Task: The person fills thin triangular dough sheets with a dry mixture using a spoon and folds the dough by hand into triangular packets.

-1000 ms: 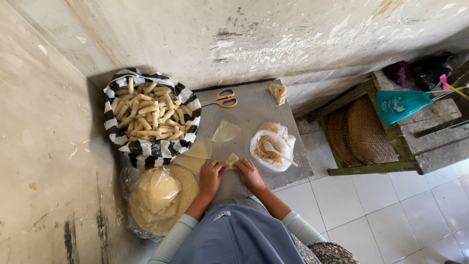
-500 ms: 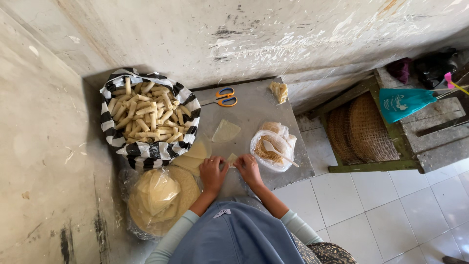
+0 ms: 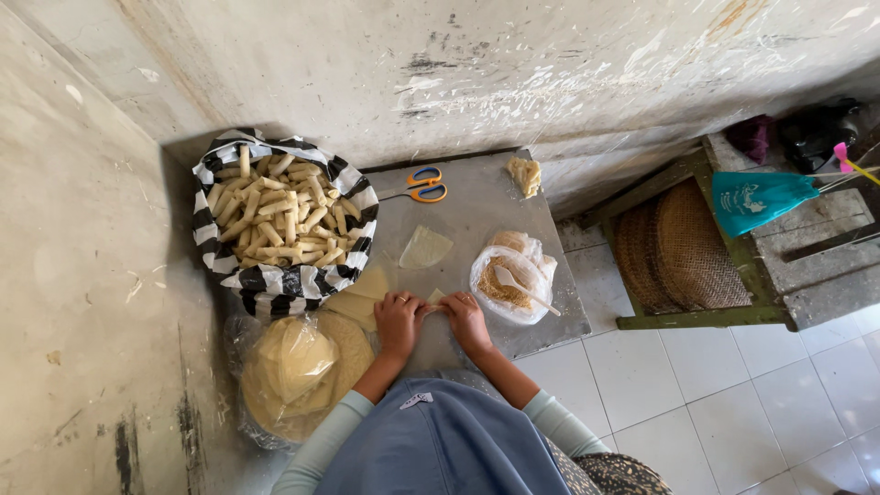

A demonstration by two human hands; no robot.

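My left hand [image 3: 400, 321] and my right hand [image 3: 465, 318] press side by side on a small pale wrapper piece [image 3: 433, 297] at the near edge of a low grey board [image 3: 477, 202]. Both hands have curled fingers on it. Another triangular wrapper [image 3: 424, 247] lies flat farther out on the board. Right of my right hand sits a clear bag of brownish filling [image 3: 510, 280] with a white spoon [image 3: 524, 288] in it. To the left, a black-and-white striped bag [image 3: 275, 280] holds several pale rolled sticks [image 3: 275, 215].
Orange-and-blue scissors [image 3: 420, 186] and a small lump of filling [image 3: 525, 174] lie at the board's far side. A stack of round thin sheets in plastic [image 3: 298, 367] rests at lower left. Concrete walls stand left and ahead. Woven trays [image 3: 678, 257] lean on a wooden stand at right.
Both hands have stayed together on the small wrapper, shifting only slightly. The view has drifted a little.
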